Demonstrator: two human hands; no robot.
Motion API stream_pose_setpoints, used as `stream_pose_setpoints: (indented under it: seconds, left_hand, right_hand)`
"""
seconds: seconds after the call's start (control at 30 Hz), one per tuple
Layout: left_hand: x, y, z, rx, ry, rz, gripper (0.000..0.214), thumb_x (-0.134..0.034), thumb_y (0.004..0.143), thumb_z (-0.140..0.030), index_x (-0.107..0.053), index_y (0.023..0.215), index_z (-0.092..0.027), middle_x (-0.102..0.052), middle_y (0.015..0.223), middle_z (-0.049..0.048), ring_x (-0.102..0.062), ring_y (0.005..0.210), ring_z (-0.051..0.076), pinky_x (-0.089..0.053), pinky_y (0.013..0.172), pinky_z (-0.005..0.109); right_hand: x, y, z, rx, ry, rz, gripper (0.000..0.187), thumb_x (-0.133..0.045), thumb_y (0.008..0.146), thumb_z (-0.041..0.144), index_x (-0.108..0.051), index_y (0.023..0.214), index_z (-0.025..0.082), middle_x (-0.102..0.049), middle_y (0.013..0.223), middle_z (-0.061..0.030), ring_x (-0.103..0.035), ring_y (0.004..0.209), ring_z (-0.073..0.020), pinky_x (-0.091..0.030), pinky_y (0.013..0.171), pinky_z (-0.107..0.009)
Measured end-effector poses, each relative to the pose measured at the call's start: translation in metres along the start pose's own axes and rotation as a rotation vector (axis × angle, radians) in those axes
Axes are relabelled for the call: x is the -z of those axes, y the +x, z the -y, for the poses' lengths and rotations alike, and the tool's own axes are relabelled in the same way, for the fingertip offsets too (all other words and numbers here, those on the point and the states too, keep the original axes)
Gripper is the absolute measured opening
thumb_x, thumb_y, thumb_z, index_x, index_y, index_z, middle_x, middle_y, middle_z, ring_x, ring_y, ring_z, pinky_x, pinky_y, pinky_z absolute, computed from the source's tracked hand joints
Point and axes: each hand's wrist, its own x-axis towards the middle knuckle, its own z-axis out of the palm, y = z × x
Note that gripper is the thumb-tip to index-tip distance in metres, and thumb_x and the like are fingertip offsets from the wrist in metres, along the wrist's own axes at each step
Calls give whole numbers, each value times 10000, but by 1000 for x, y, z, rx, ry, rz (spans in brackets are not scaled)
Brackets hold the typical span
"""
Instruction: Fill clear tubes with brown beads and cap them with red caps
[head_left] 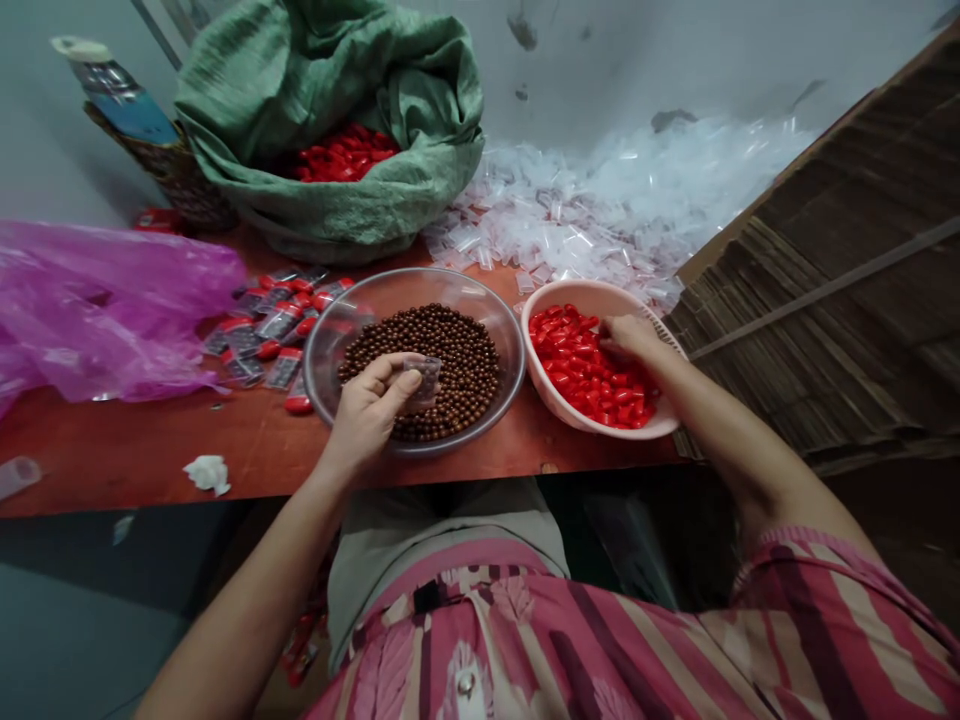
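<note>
Between the thumb and fingers of my left hand (375, 400) is a small clear plastic container (424, 382), with dark balls showing inside. It is held above a clear basin (321, 335) of shiny brown beads (457, 350). My right hand (632, 335) reaches into a pink basket (551, 400) full of red plastic caps (581, 365). Its fingers are curled down and bunched against the caps, and what they grip, if anything, is hidden.
Filled red-capped containers (277, 320) lie left of the basin beside a purple plastic bag (112, 310). Behind stands a green sack (337, 215) holding more red caps. Clear empty containers (600, 210) are heaped at the back right, near stacked cardboard (817, 300). A bottle (124, 95) stands back left.
</note>
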Motion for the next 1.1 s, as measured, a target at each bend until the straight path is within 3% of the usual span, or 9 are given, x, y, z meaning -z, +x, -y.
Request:
stream_pose_setpoints:
  seconds: [0.1, 0.2, 0.3, 0.4, 0.53, 0.63, 0.8, 1.03, 1.1]
  left_hand:
    - [0, -2, 0, -16, 14, 2, 431, -752, 728, -447, -668, 1053, -176, -719, 1050, 70, -709, 895, 214, -617, 791, 360]
    - [-1, -2, 1, -76, 86, 30, 405, -724, 757, -444, -700, 1060, -176, -716, 1100, 74, -686, 985, 221, -582, 878, 345]
    - [-3, -1, 2, -167, 187, 71, 319, -670, 813, -397, -720, 1035, -174, -725, 1095, 67, -679, 1002, 212, -554, 906, 309]
    - [-6, -2, 0, -265, 318, 86, 252, -608, 860, -322, -723, 1029, -175, -738, 1068, 52, -682, 987, 193, -527, 910, 279]
    - [-9, -6, -2, -353, 471, 135, 242, -563, 891, -267, -711, 1068, -196, -741, 1069, 27, -679, 995, 168, -491, 926, 251]
    - [-9, -7, -2, -414, 504, 164, 230, -559, 896, -256, -709, 1064, -209, -738, 1076, 20, -675, 1001, 164, -486, 924, 250]
    - [-8, -7, 4, -505, 553, 129, 222, -557, 881, -185, -714, 1037, -198, -739, 1060, 44, -685, 947, 167, -500, 881, 261]
    - [-5, -8, 16, -674, 665, 83, 240, -501, 905, -177, -709, 1024, -181, -731, 991, 73, -686, 929, 174, -501, 840, 255]
    - [-4, -7, 18, -690, 714, 95, 243, -481, 909, -182, -714, 977, -174, -727, 960, 81, -686, 910, 178, -500, 824, 258]
  right_hand:
    - [12, -7, -8, -11, 106, -68, 337, -583, 817, 295, -694, 1086, 124, -715, 1060, -136, -656, 933, -242, -480, 776, -292]
    - [27, -25, -4, 73, 585, -198, 369, -600, 801, 336, -690, 1080, 111, -723, 983, -102, -661, 830, -205, -508, 766, -301]
    - [45, -53, 28, 284, 1071, -225, 369, -701, 728, 409, -711, 1000, 160, -718, 951, -61, -660, 800, -192, -537, 784, -331]
    - [62, -87, 84, 483, 1202, -199, 346, -749, 712, 443, -725, 968, 211, -714, 986, -40, -662, 857, -210, -541, 822, -362]
    - [76, -120, 152, 691, 1138, -233, 328, -720, 763, 478, -734, 1007, 260, -725, 973, -36, -666, 899, -245, -529, 845, -379]
    - [76, -126, 179, 875, 956, -293, 279, -667, 829, 446, -731, 1025, 258, -717, 913, -39, -660, 821, -212, -517, 782, -335]
    - [71, -122, 188, 997, 694, -384, 208, -606, 887, 356, -708, 1018, 232, -677, 798, -34, -629, 713, -163, -488, 684, -274]
    - [62, -127, 198, 998, 563, -517, 122, -570, 897, 282, -672, 929, 222, -638, 774, -52, -615, 702, -176, -472, 612, -269]
    - [56, -120, 198, 1008, 593, -480, 130, -581, 893, 318, -668, 921, 225, -633, 769, -48, -616, 702, -174, -478, 618, -266]
